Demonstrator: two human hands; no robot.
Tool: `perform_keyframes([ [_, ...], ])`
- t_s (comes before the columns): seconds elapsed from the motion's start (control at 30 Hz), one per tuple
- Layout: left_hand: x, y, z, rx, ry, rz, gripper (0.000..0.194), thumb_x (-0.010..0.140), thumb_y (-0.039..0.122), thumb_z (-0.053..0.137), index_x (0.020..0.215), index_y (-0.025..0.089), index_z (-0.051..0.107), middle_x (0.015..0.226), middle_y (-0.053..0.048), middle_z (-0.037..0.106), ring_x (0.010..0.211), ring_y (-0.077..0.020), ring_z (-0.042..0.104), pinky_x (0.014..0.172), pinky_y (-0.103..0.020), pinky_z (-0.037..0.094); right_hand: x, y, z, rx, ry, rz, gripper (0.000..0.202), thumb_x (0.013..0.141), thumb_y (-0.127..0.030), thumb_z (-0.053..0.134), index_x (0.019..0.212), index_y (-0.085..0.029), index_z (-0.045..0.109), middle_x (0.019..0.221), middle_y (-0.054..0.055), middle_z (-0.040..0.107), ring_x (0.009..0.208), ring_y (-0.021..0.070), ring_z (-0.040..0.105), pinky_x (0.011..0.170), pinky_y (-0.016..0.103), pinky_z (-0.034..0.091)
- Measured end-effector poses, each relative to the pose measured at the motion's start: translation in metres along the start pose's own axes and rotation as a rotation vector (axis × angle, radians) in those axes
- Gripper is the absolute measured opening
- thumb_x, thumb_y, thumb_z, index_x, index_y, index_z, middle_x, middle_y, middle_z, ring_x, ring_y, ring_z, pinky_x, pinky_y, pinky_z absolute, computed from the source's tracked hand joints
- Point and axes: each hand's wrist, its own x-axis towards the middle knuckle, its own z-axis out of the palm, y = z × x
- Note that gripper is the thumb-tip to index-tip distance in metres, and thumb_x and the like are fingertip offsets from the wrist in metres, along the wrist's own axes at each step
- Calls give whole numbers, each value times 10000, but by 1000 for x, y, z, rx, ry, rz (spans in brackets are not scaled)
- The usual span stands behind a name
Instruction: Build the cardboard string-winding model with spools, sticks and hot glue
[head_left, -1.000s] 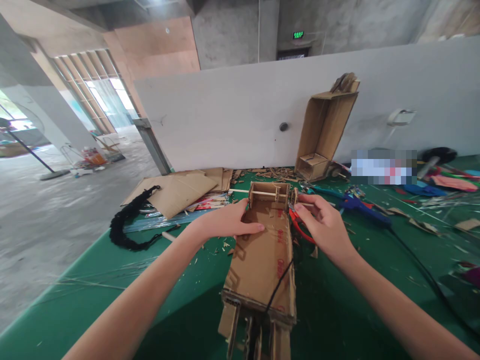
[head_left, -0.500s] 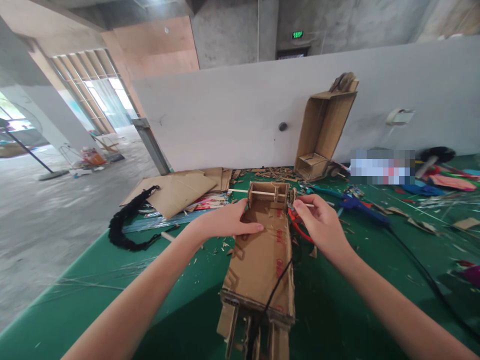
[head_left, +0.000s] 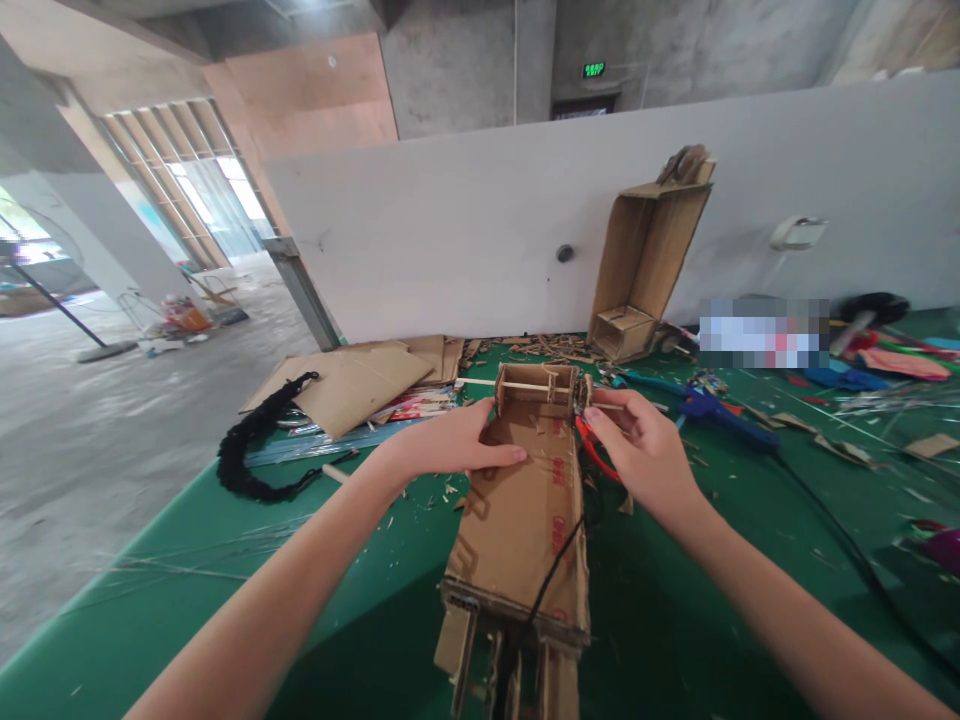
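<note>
A long cardboard box body [head_left: 517,510] with red print lies in front of me, a black cord [head_left: 559,570] across its lower half. My left hand [head_left: 457,438] grips its upper left side, thumb flat on top and fingers hidden behind the edge. Through the frame at its far end runs a thin wooden stick [head_left: 525,387], poking out on both sides. On the right end sits a small cardboard wheel [head_left: 584,391], pinched between thumb and fingers of my right hand [head_left: 637,435]. Red-handled pliers [head_left: 596,452] lie partly under that hand.
Cardboard sheets [head_left: 367,380] and a black fuzzy strip [head_left: 251,450] lie left. A blue glue gun [head_left: 727,418] with its cable lies right. A tall cardboard piece [head_left: 649,265] leans on the white partition [head_left: 450,230]. Cardboard scraps [head_left: 540,348] litter the green table [head_left: 360,620].
My right hand has shifted very slightly at the wheel. My left hand and the cardboard body have stayed in place.
</note>
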Motion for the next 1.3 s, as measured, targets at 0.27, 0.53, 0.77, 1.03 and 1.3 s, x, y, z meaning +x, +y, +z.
perform_keyframes([
  [0.27,-1,5,-1,15,-12,-30,729,755,603,513,1328,159,433,1270,-155,560,1097,-288,556,914,-379,419,-2,3,-2,-82,44,-46,241,777,-390,607,919,-196,613,930,78,689,842,214,658,694,343,547],
  [0.53,1,3,0,-53,8,-23,705,741,576,556,1295,147,479,1258,-152,577,1079,-287,573,865,-338,434,2,4,-8,-100,8,-23,244,775,-422,610,872,-200,632,858,64,680,817,218,654,731,373,547],
  [0.77,0,2,1,-51,49,-19,687,727,582,574,1256,147,517,1174,-146,631,978,-274,616,739,-293,448,6,4,-9,-27,-83,-141,619,710,-363,713,1243,-281,408,1285,94,514,1126,237,546,833,388,536],
  [1.03,0,3,1,-67,51,-21,656,720,570,584,1231,162,534,1152,-123,645,959,-269,620,732,-288,440,17,0,-4,-124,-88,-199,355,772,-340,648,1104,-257,551,1135,73,599,1002,230,604,780,374,568],
  [1.3,0,4,0,-45,3,-40,727,740,589,551,1314,154,451,1254,-143,581,1070,-281,575,842,-319,423,18,-2,-6,-133,-98,-213,321,767,-300,637,1076,-245,571,1104,65,611,891,197,632,731,343,583],
])
